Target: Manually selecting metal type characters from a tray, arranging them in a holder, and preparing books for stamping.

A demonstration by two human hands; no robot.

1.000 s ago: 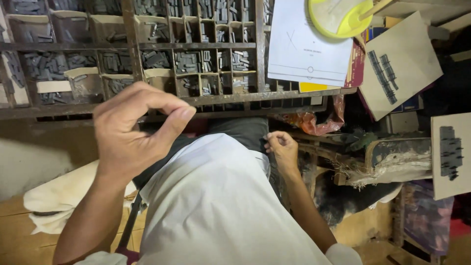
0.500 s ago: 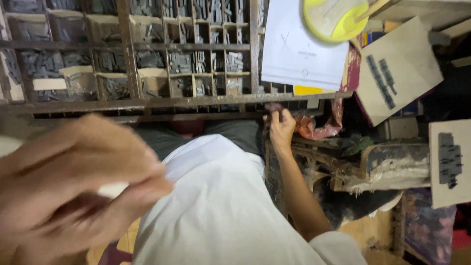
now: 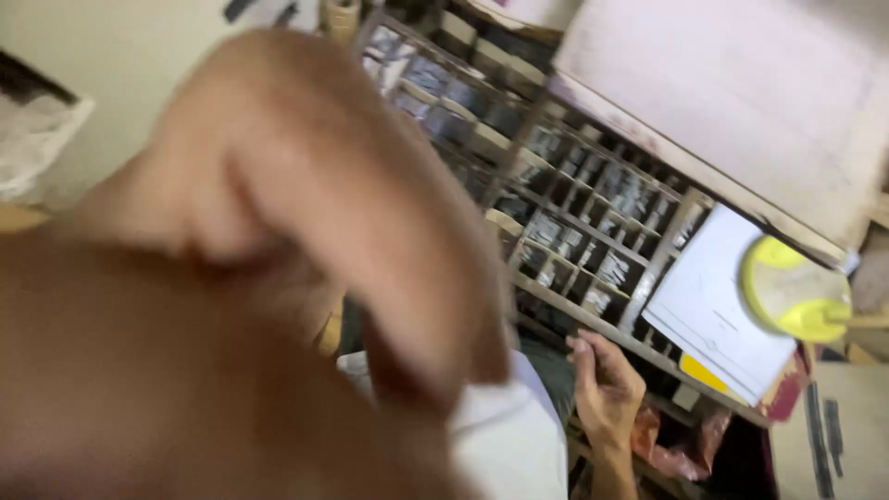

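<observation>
My left hand (image 3: 278, 278) is raised very close to the camera, large and blurred, and fills the left half of the view. Its fingers are curled, and I cannot see whether anything is in them. My right hand (image 3: 607, 389) is lower, with bent fingers, its fingertips at the front rail of a wooden compartment case (image 3: 648, 347). The case's small cells hold several dark metal pieces (image 3: 593, 245). My white garment (image 3: 505, 435) shows below between the two hands.
A white paper sheet (image 3: 713, 310) lies on the case's right end, with a round yellow object (image 3: 792, 287) over it. A large pale board (image 3: 741, 102) leans behind. Reddish plastic wrapping (image 3: 676, 444) and a grey card (image 3: 833, 435) lie at the lower right.
My left hand has come up toward the camera and now blocks most of the view. The view has tilted and swung, and my right hand has moved from my lap to the case's front rail.
</observation>
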